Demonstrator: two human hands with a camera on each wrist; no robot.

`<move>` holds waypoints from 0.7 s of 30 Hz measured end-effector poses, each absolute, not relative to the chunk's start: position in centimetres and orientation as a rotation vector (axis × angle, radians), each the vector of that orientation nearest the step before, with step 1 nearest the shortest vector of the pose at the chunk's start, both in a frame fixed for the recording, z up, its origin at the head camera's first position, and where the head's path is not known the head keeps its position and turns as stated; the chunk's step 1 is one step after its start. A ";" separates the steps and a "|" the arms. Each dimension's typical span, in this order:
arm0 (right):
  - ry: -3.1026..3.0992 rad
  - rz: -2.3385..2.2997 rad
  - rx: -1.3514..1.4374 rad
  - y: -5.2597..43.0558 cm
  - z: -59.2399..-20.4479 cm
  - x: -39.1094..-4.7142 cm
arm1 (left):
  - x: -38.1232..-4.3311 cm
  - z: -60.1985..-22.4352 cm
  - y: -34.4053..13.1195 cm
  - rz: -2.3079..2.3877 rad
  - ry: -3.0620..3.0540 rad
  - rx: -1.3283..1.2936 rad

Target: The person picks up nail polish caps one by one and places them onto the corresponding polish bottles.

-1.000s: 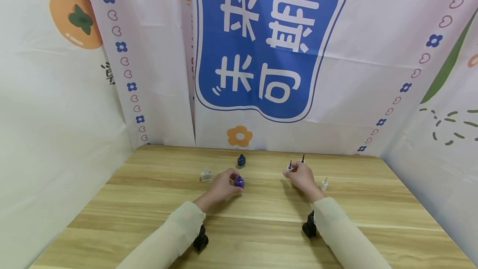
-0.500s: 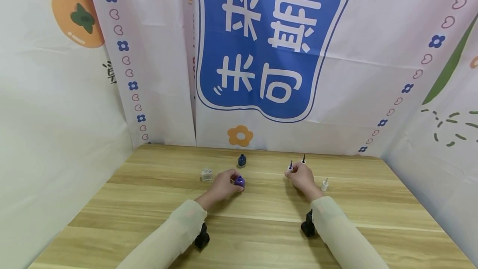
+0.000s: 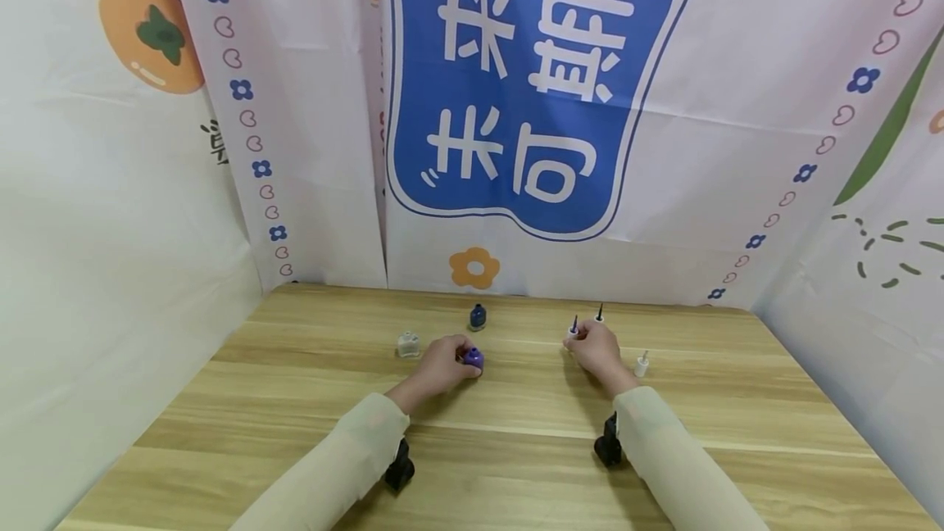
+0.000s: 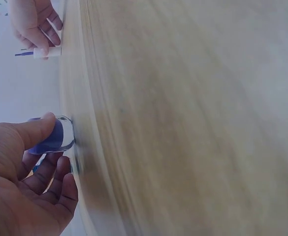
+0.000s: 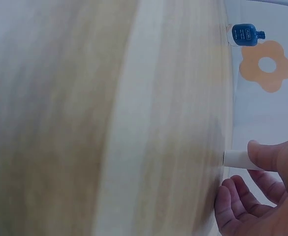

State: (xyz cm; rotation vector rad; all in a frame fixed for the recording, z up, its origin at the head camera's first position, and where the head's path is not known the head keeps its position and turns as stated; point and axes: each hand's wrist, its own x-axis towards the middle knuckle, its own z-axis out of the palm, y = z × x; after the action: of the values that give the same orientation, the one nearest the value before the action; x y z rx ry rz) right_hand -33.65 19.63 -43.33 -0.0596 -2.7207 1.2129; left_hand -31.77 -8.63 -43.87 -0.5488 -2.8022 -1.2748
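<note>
My left hand (image 3: 441, 365) holds a purple nail polish bottle (image 3: 474, 361) between thumb and fingers; its neck is uncapped. In the left wrist view the bottle (image 4: 55, 135) stands upright with its clear glass base at the table. My right hand (image 3: 596, 348) pinches a white nail polish cap (image 5: 236, 159), which stands on the table with its purple brush (image 3: 575, 324) pointing up. Just behind that hand stands another white cap with a dark brush (image 3: 600, 315). A third white cap (image 3: 642, 365), brush up, is to the right of the right wrist.
A dark blue open polish bottle (image 3: 478, 318) stands at the back, behind the purple one. A clear bottle (image 3: 408, 344) is left of the left hand. The wooden table (image 3: 516, 465) ends at a printed white cloth (image 3: 324, 228) behind and at both sides.
</note>
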 end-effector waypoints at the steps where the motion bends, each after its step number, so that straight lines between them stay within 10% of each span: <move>1: -2.721 1.210 -0.053 19.6 -43.3 -33.6 | -31.8 -43.9 -8.6 -1.274 -2.804 -0.547; 21: -2.787 1.210 0.026 19.6 -41.0 -32.4 | -31.1 -42.1 -8.7 -1.393 -2.793 -0.532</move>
State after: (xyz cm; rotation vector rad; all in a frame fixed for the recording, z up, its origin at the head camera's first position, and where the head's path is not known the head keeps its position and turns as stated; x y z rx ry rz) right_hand -32.39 19.65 -41.03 0.0259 -2.7875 1.2101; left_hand -31.15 -8.70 -42.08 -0.5320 -2.7933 -1.3927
